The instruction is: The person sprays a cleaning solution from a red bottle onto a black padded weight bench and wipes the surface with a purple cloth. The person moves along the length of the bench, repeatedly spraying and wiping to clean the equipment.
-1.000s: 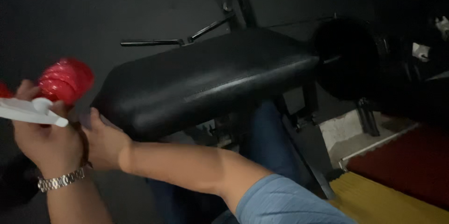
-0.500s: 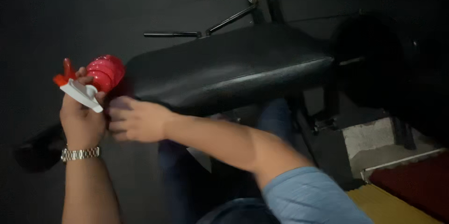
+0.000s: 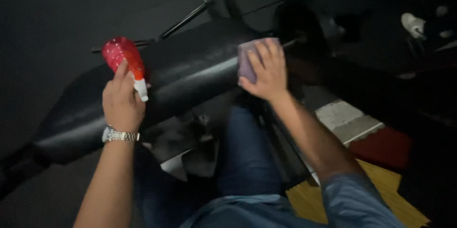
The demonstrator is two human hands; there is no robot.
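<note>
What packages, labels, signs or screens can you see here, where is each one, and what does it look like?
Spray bottle: the only package in view, held in the left hand over the near end of the black padded bench; rounded translucent red body, white trigger head.
No label can be made out on it.
No signs or screens are visible; the surroundings are dark.

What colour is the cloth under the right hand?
Pale purple. The cloth shows in the head view, pressed on the black pad by the right hand.
</note>
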